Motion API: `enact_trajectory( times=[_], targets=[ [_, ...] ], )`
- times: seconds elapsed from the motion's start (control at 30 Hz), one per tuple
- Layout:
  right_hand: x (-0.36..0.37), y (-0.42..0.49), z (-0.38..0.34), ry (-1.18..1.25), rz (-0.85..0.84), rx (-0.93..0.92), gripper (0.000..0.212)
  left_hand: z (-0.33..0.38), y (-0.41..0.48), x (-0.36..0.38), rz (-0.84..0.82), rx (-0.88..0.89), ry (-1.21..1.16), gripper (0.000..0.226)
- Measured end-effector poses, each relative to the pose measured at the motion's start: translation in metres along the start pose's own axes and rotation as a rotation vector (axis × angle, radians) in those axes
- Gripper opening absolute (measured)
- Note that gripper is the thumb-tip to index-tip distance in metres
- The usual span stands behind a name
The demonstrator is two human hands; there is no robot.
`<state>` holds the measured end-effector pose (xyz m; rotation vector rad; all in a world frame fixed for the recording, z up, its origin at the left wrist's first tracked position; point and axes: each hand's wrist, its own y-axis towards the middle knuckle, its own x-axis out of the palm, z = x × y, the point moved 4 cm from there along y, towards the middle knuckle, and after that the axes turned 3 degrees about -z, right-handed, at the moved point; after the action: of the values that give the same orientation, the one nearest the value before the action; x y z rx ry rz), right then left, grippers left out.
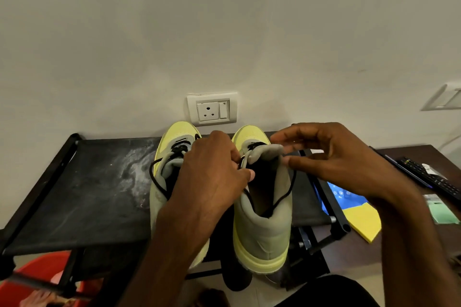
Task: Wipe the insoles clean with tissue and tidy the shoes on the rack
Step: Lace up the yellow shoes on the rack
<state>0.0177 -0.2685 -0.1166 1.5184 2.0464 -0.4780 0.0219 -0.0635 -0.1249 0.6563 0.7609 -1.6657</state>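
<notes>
Partly behind the left hand [212, 172], pinching a lace: left shoe [172, 147]; right hand [331, 159] half-curled, grip unclear.

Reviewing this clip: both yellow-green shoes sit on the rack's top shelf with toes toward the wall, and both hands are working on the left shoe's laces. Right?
Not quite. The head view shows both hands, left and right, at the right shoe, pinching its black laces near the tongue. The rest holds: both shoes, including the left shoe, sit on the rack with toes toward the wall.
</notes>
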Motion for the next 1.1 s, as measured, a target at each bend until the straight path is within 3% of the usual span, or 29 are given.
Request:
enact_trajectory(
  times=[0.2,0.37,0.67,0.87,1.0,1.1],
  targets=[
    [0.006,-0.002,0.014,0.1,-0.118,0.24,0.015,-0.005,-0.002,-0.007,0.004,0.001,-0.068,0.006],
    [0.001,-0.006,0.02,0.203,-0.077,0.371,0.012,-0.004,0.001,-0.007,0.085,0.007,-0.034,0.028],
    [0.003,0.001,0.005,0.419,0.152,0.383,0.035,0.01,0.006,-0.017,0.282,0.137,-0.195,0.04],
    [-0.013,-0.005,-0.036,0.527,0.339,0.22,0.033,0.032,-0.006,-0.046,0.212,0.27,-0.693,0.037],
    [-0.019,-0.011,-0.055,0.719,0.325,0.155,0.025,0.041,-0.011,-0.06,0.079,0.257,-0.986,0.027],
    [-0.026,-0.019,-0.062,0.77,0.346,0.146,0.023,0.043,-0.017,-0.072,0.083,0.265,-1.086,0.025]
  ],
)
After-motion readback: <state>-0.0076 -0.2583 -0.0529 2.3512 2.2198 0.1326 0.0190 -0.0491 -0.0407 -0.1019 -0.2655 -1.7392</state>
